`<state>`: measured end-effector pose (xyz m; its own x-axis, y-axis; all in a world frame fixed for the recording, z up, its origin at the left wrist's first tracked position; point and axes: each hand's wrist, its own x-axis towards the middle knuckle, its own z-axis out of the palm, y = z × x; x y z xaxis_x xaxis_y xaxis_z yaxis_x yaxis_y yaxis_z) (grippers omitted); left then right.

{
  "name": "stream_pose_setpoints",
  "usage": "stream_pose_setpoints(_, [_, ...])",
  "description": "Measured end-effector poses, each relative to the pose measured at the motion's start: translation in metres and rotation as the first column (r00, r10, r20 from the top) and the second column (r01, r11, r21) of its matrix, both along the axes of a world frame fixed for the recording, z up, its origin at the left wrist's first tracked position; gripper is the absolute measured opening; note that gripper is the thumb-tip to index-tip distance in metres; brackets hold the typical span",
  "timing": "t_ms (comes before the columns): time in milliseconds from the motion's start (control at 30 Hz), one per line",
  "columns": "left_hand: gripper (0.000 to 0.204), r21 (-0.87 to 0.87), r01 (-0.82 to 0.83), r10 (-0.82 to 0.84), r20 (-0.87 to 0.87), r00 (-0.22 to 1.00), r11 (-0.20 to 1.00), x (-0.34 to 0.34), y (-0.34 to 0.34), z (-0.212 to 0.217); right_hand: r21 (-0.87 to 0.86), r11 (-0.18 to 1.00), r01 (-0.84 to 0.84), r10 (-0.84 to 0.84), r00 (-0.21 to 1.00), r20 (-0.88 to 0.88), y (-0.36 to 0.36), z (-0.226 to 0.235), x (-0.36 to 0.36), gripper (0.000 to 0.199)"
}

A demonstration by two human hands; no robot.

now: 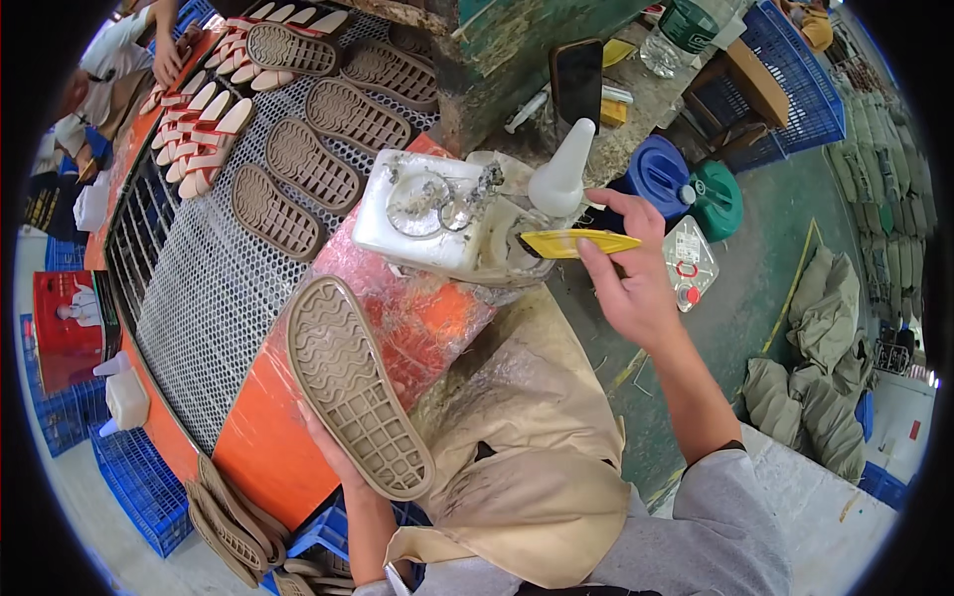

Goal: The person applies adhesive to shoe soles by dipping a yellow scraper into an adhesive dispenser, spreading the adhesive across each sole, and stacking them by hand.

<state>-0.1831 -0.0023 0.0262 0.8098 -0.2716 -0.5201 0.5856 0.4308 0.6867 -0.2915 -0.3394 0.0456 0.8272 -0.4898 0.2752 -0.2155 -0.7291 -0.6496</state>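
- Fingers of the left hand (333, 452) are mostly hidden beneath a tan rubber shoe sole with a wavy tread (358, 387); they cup it from below and hold it tread-up, near the lower middle of the scene.
- That sole lies tilted, its far end over the orange table edge wrapped in clear plastic film (417, 318).
- Fingers of the right hand (636, 283) are narrowed in a pinch on a yellow-handled brush (576, 242), which lies roughly level and points left.
- The brush tip reaches into a glue-crusted white plastic container (422, 219) that stands on the wrapped table edge, just beyond the held sole.
- A white squeeze bottle with a cone nozzle (559, 174) stands just right of the container, touching or nearly touching it.
- A grey wire-mesh bed (209, 288) stretches to the left and far left, carrying a row of brown soles laid tread-up (318, 149).
- Farther left on the mesh sit pale sandals with red straps (204, 134), and another person's hand (167, 62) rests near them at the far left.
- A beige cloth apron (537, 437) covers the lap below the hands.
- On the green floor to the right stand a blue canister (658, 174) and a green canister (717, 199), side by side.
- A stack of tan soles (234, 521) lies near the lower left, beside blue plastic crates (139, 487).
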Motion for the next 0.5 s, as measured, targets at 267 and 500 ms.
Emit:
stream_pose_setpoints(267, [0.069, -0.009, -0.04, 0.039, -0.094, 0.995, 0.999, 0.005, -0.011, -0.003, -0.106, 0.994, 0.013, -0.018, 0.999, -0.048, 0.002, -0.009, 0.005, 0.012])
stream_pose_setpoints(500, [0.074, -0.419, -0.131, 0.032, -0.235, 0.971, 0.898, -0.01, -0.001, -0.019, 0.758, 0.598, 0.261, -0.309, 0.948, -0.083, 0.026, 0.01, -0.029, 0.023])
